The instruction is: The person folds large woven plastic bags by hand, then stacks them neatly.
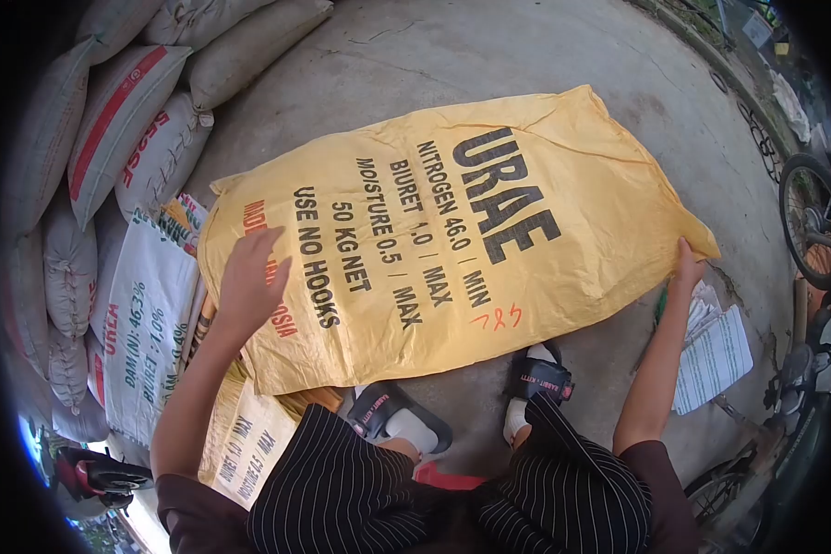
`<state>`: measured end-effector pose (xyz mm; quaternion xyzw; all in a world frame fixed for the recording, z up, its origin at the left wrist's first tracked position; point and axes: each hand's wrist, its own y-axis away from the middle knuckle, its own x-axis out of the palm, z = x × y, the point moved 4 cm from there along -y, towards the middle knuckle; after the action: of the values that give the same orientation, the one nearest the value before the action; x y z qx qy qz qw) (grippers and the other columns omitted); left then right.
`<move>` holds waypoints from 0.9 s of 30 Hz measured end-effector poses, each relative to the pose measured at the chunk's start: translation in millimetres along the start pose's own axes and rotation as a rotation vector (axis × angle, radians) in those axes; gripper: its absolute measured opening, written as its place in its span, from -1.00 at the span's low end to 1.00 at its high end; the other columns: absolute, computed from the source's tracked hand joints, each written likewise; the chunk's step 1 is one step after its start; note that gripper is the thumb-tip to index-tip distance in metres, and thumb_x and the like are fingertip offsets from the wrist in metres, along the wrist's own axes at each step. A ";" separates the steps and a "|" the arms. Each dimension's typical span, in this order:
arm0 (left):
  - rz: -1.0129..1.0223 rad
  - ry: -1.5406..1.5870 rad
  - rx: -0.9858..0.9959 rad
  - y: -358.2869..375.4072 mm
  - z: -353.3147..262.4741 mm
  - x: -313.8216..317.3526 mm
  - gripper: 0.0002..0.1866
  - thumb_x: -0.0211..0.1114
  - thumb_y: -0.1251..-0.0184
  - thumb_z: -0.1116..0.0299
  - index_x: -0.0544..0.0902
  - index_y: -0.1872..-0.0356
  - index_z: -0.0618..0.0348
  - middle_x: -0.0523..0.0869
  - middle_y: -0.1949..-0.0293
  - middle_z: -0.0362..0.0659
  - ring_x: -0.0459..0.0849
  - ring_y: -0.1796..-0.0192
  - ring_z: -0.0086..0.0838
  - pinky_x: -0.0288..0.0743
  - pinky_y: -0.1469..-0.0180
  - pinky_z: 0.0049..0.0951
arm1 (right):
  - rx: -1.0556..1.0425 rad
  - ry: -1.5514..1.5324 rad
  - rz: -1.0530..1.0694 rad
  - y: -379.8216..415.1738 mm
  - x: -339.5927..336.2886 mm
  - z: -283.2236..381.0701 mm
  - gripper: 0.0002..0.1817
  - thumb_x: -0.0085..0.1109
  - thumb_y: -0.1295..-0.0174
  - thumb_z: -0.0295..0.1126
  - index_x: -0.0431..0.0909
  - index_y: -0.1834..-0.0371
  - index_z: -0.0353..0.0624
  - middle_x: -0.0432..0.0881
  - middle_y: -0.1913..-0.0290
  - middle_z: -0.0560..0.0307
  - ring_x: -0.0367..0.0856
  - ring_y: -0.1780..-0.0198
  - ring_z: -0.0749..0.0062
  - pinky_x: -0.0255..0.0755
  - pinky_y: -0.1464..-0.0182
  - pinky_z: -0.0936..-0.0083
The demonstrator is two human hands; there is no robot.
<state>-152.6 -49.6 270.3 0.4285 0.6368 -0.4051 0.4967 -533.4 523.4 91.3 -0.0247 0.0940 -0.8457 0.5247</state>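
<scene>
A large yellow woven sack point(379, 175) printed "URAE" and "50 KG NET" lies spread out flat before my feet, wrinkled and thin. My right hand point(687, 266) grips its right-hand corner, fingers closed on the fabric. Over the left end of the sack is my left hand point(252, 284), fingers stretched and apart, overlapping the red lettering. Beside that end lies a white sack point(143, 323) with green print. Another printed sack point(249, 434) lies partly under the yellow one, near my left knee.
Full sacks point(125, 120) are piled along the left. Folded white sheets point(716, 355) lie on the concrete floor point(452, 55) at the right. A bicycle wheel point(811, 220) stands at the right edge. My sandals point(537, 374) are at the sack's near edge.
</scene>
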 end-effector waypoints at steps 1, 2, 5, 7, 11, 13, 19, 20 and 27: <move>0.165 0.101 0.101 -10.6 -38.2 15.3 -0.59 0.23 -0.22 0.36 0.47 -0.09 0.25 0.52 -0.04 0.09 0.46 -0.13 -0.08 0.33 -0.19 -0.23 | 0.188 -0.028 -0.004 -8.9 -7.3 12.5 -0.57 0.20 -0.11 -0.60 0.43 -0.10 -0.28 0.56 -0.04 0.12 0.57 -0.01 0.37 0.44 -0.06 0.46; 0.305 0.155 0.163 -16.4 -72.3 34.4 -0.55 0.26 -0.20 0.30 0.47 -0.10 0.23 0.53 -0.04 0.08 0.47 -0.13 -0.09 0.35 -0.17 -0.21 | 0.184 -0.026 -0.009 -12.8 -13.2 32.5 -0.57 0.20 -0.11 -0.60 0.43 -0.10 -0.28 0.56 -0.04 0.12 0.57 -0.01 0.37 0.44 -0.06 0.46; 0.470 0.260 0.397 -25.3 -166.1 129.4 -0.38 0.26 -0.19 0.11 0.36 -0.22 0.24 0.45 -0.13 0.16 0.43 -0.18 -0.04 0.32 -0.19 -0.13 | -0.030 0.000 0.271 17.0 -7.2 95.1 -0.67 0.14 -0.18 -0.59 0.46 -0.04 -0.30 0.52 -0.13 0.07 0.50 -0.12 0.37 0.35 -0.18 0.44; 0.502 0.328 0.492 -37.8 -239.4 190.7 -0.24 0.25 -0.21 0.06 0.20 -0.32 0.29 0.18 -0.34 0.22 0.20 -0.36 0.03 0.22 -0.25 -0.02 | -0.382 0.186 0.472 59.0 15.3 131.0 -0.79 0.12 -0.16 -0.60 0.49 0.12 -0.24 0.46 -0.22 -0.04 0.44 -0.22 0.26 0.27 -0.25 0.37; 0.148 0.548 0.329 -81.7 -349.0 284.8 -0.18 0.21 -0.22 0.02 0.09 -0.39 0.21 0.04 -0.40 0.18 0.10 -0.41 0.05 0.17 -0.28 0.02 | -0.492 0.360 0.908 145.4 48.8 133.4 -0.74 0.14 0.03 -0.67 0.43 0.25 -0.18 0.36 -0.30 -0.18 0.30 -0.34 0.02 0.17 -0.32 0.29; 0.105 0.869 0.304 -67.0 -377.6 354.5 -0.25 0.13 -0.29 0.03 0.09 -0.40 0.18 0.07 -0.40 0.13 0.13 -0.41 -0.02 0.14 -0.32 -0.02 | -0.447 0.361 1.015 170.3 47.8 99.6 -0.78 0.23 0.00 -0.57 0.43 0.28 -0.23 0.38 -0.27 -0.26 0.28 -0.36 -0.05 0.18 -0.33 0.28; 0.294 0.817 0.335 -11.2 -364.9 383.2 -0.32 0.13 -0.30 0.11 0.14 -0.37 0.14 0.13 -0.38 0.09 0.13 -0.41 -0.06 0.10 -0.34 -0.03 | -0.339 0.555 1.281 230.6 24.2 23.5 -0.65 0.17 0.13 -0.65 0.39 0.22 -0.19 0.36 -0.29 -0.15 0.22 -0.37 -0.04 0.09 -0.33 0.14; 0.302 0.787 0.325 -5.6 -352.9 377.9 -0.33 0.12 -0.30 0.12 0.15 -0.37 0.13 0.14 -0.38 0.08 0.13 -0.41 -0.06 0.10 -0.35 -0.03 | -0.331 0.552 1.288 235.7 24.5 23.0 -0.65 0.17 0.13 -0.65 0.39 0.22 -0.19 0.36 -0.29 -0.15 0.22 -0.37 -0.04 0.09 -0.33 0.14; 0.290 0.451 0.343 32.2 -233.8 304.1 -0.40 0.18 -0.23 0.24 0.28 -0.29 0.13 0.22 -0.34 0.09 0.15 -0.40 -0.03 0.11 -0.33 -0.01 | -0.283 0.578 1.296 270.2 35.7 -1.1 -0.52 0.07 0.14 -0.67 0.38 0.03 -0.20 0.34 -0.32 -0.05 0.17 -0.40 -0.02 0.02 -0.34 -0.04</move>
<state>-231.2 223.9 11.2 0.6713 0.5858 -0.3262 0.3160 -311.0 375.0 38.2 0.1928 0.3333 -0.3173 0.8667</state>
